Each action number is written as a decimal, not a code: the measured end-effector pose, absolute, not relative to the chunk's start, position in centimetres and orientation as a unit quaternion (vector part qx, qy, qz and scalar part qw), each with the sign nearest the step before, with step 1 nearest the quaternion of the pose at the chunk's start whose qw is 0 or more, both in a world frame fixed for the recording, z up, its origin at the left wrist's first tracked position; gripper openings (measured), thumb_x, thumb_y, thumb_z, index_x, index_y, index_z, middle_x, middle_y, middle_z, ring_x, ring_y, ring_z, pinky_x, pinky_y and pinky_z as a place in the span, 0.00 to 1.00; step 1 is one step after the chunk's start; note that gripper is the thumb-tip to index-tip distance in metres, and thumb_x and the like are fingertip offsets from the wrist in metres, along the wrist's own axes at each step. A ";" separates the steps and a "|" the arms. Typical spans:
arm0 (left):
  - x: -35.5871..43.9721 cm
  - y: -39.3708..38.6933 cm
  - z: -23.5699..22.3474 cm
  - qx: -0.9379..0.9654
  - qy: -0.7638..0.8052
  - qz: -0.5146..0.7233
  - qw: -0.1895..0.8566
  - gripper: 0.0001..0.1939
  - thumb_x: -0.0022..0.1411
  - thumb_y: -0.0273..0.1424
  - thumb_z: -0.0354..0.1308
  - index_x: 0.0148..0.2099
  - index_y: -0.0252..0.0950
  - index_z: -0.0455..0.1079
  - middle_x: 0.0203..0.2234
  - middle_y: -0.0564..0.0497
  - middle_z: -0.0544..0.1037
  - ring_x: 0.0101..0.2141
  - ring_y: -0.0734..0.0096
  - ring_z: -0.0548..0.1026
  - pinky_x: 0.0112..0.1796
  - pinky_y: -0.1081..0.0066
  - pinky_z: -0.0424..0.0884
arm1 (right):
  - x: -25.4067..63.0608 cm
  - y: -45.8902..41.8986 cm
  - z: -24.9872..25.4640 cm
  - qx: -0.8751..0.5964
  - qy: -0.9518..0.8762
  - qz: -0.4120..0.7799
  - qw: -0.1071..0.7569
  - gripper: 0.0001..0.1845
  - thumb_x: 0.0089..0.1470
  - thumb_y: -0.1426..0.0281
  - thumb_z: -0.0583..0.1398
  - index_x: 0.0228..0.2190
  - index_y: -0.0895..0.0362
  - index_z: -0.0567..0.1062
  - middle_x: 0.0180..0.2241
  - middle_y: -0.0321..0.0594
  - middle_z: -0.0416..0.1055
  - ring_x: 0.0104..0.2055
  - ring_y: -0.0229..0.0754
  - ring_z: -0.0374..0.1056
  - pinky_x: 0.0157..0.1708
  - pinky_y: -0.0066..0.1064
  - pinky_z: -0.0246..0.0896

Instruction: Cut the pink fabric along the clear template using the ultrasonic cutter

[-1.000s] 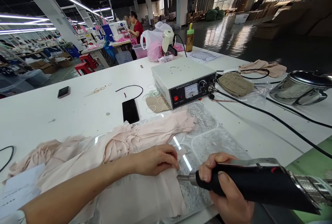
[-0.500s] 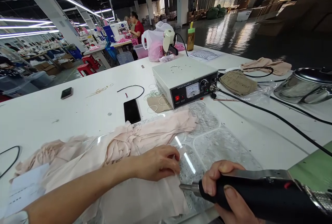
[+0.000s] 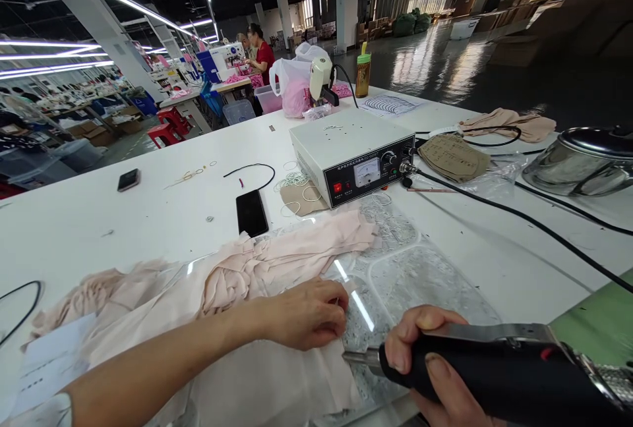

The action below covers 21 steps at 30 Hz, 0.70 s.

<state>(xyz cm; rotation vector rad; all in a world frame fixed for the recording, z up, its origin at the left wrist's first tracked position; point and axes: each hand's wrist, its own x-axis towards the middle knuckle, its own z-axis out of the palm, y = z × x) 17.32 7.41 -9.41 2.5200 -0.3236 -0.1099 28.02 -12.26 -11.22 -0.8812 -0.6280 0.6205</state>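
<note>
My right hand is wrapped round the black body of an ultrasonic welding gun. Its metal tip points left, at the edge of a pale pink fabric piece. My left hand rests on that fabric just above the tip, fingers curled and closed on its edge; the fingertips are partly hidden. Beneath lies a clear, patterned plastic sheet. More pink fabric pieces are heaped behind my left hand. A white paper with print lies at the left, under my forearm's side.
A white control box with dial and red switch stands behind the sheet; a black cable runs right from it. A phone, small scissors, a steel pot and a bottle are on the table. A person in red sits far back.
My left hand has shifted slightly right and down along the fabric edge, its fingers more curled. The welding gun in my right hand stays almost where it was.
</note>
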 end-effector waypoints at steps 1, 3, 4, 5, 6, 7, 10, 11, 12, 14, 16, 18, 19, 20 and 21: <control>17.3 7.5 -9.3 0.947 -0.120 -0.045 0.293 0.06 0.57 0.20 0.62 0.32 0.35 0.70 0.41 0.48 0.71 0.39 0.71 0.72 0.44 0.73 0.69 | 28.0 -12.3 -11.3 -0.414 -0.294 0.291 0.811 0.03 0.61 0.66 0.57 0.38 0.50 0.67 0.30 0.33 0.64 0.26 0.35 0.66 0.29 0.30 0.68; 17.4 7.6 -9.1 0.950 -0.118 -0.050 0.285 0.06 0.56 0.20 0.62 0.33 0.35 0.70 0.41 0.47 0.71 0.39 0.70 0.72 0.44 0.72 0.69 | 28.0 -12.3 -11.2 -0.414 -0.295 0.289 0.811 0.04 0.61 0.65 0.57 0.38 0.50 0.67 0.30 0.33 0.64 0.26 0.35 0.66 0.29 0.30 0.68; 17.4 7.6 -9.0 0.951 -0.119 -0.052 0.279 0.07 0.56 0.19 0.62 0.34 0.35 0.70 0.41 0.47 0.71 0.40 0.69 0.72 0.45 0.71 0.69 | 28.0 -12.2 -11.2 -0.414 -0.296 0.285 0.813 0.04 0.61 0.65 0.57 0.38 0.50 0.67 0.30 0.33 0.64 0.26 0.35 0.66 0.29 0.30 0.68; 17.5 7.7 -8.9 0.953 -0.121 -0.054 0.272 0.07 0.55 0.19 0.63 0.34 0.35 0.71 0.41 0.47 0.71 0.39 0.69 0.72 0.45 0.71 0.69 | 28.0 -12.2 -11.1 -0.413 -0.296 0.284 0.813 0.03 0.61 0.66 0.57 0.38 0.50 0.67 0.30 0.33 0.64 0.26 0.34 0.66 0.28 0.30 0.68; 17.5 7.7 -8.9 0.955 -0.123 -0.057 0.266 0.07 0.55 0.19 0.63 0.34 0.35 0.71 0.41 0.47 0.71 0.39 0.69 0.72 0.45 0.70 0.69 | 28.0 -12.2 -11.0 -0.413 -0.296 0.283 0.814 0.03 0.61 0.66 0.58 0.38 0.51 0.67 0.30 0.33 0.64 0.26 0.35 0.66 0.28 0.30 0.68; 17.6 7.7 -8.8 0.955 -0.125 -0.061 0.261 0.07 0.55 0.19 0.63 0.34 0.35 0.71 0.41 0.47 0.71 0.39 0.69 0.72 0.45 0.70 0.69 | 28.0 -12.2 -11.0 -0.412 -0.295 0.282 0.814 0.03 0.61 0.66 0.58 0.38 0.51 0.67 0.30 0.33 0.64 0.25 0.35 0.66 0.28 0.31 0.68; 17.9 7.6 -8.8 0.956 -0.128 -0.072 0.254 0.07 0.55 0.19 0.63 0.32 0.34 0.70 0.41 0.48 0.72 0.39 0.69 0.72 0.45 0.70 0.69 | 27.9 -12.1 -10.9 -0.413 -0.288 0.284 0.816 0.03 0.61 0.66 0.58 0.37 0.51 0.68 0.30 0.33 0.64 0.25 0.35 0.66 0.28 0.31 0.69; 17.9 7.6 -8.9 0.956 -0.130 -0.073 0.254 0.07 0.54 0.19 0.63 0.32 0.34 0.70 0.41 0.48 0.72 0.38 0.70 0.72 0.45 0.70 0.69 | 27.8 -12.1 -10.9 -0.412 -0.285 0.284 0.818 0.03 0.61 0.66 0.58 0.37 0.51 0.68 0.30 0.33 0.64 0.25 0.35 0.66 0.27 0.31 0.68; 18.0 7.6 -8.9 0.956 -0.131 -0.072 0.253 0.07 0.54 0.19 0.63 0.32 0.34 0.70 0.41 0.48 0.72 0.38 0.70 0.72 0.45 0.70 0.68 | 27.8 -12.0 -10.8 -0.411 -0.282 0.284 0.819 0.03 0.60 0.66 0.58 0.37 0.50 0.68 0.30 0.33 0.64 0.25 0.35 0.66 0.27 0.31 0.68; 18.0 7.6 -8.9 0.956 -0.131 -0.068 0.252 0.07 0.54 0.19 0.63 0.32 0.34 0.70 0.41 0.48 0.72 0.38 0.70 0.72 0.45 0.70 0.68 | 27.6 -12.0 -10.7 -0.411 -0.272 0.284 0.822 0.04 0.60 0.65 0.59 0.37 0.50 0.68 0.30 0.33 0.64 0.24 0.35 0.66 0.26 0.31 0.68; 18.0 7.6 -8.8 0.956 -0.130 -0.068 0.253 0.06 0.55 0.20 0.63 0.32 0.34 0.70 0.41 0.48 0.72 0.38 0.69 0.72 0.46 0.70 0.68 | 27.5 -11.9 -10.6 -0.416 -0.259 0.280 0.825 0.05 0.59 0.64 0.60 0.37 0.50 0.69 0.29 0.32 0.64 0.24 0.35 0.65 0.26 0.31 0.68; 18.0 7.7 -8.8 0.955 -0.132 -0.072 0.256 0.06 0.55 0.20 0.63 0.32 0.35 0.70 0.41 0.48 0.72 0.38 0.69 0.72 0.46 0.70 0.68 | 27.3 -11.8 -10.4 -0.422 -0.237 0.273 0.831 0.06 0.58 0.63 0.60 0.36 0.50 0.69 0.29 0.32 0.64 0.24 0.34 0.64 0.26 0.30 0.67; 17.9 7.7 -8.8 0.954 -0.132 -0.072 0.258 0.07 0.54 0.19 0.63 0.31 0.35 0.71 0.41 0.48 0.72 0.38 0.70 0.72 0.46 0.70 0.68 | 27.2 -11.8 -10.3 -0.425 -0.227 0.270 0.833 0.07 0.58 0.63 0.61 0.36 0.50 0.69 0.29 0.32 0.63 0.24 0.34 0.64 0.26 0.30 0.67; 17.9 7.7 -8.9 0.953 -0.132 -0.073 0.262 0.07 0.54 0.19 0.63 0.31 0.35 0.71 0.41 0.48 0.72 0.38 0.70 0.72 0.46 0.70 0.68 | 27.2 -11.8 -10.3 -0.425 -0.224 0.269 0.834 0.07 0.58 0.63 0.61 0.36 0.50 0.69 0.29 0.32 0.64 0.24 0.34 0.64 0.26 0.30 0.67; 17.9 7.7 -9.0 0.952 -0.129 -0.071 0.267 0.07 0.54 0.19 0.63 0.31 0.35 0.70 0.41 0.49 0.72 0.38 0.70 0.73 0.46 0.70 0.68 | 27.2 -11.8 -10.3 -0.425 -0.225 0.270 0.834 0.07 0.58 0.63 0.61 0.36 0.50 0.69 0.29 0.33 0.64 0.23 0.34 0.64 0.26 0.30 0.67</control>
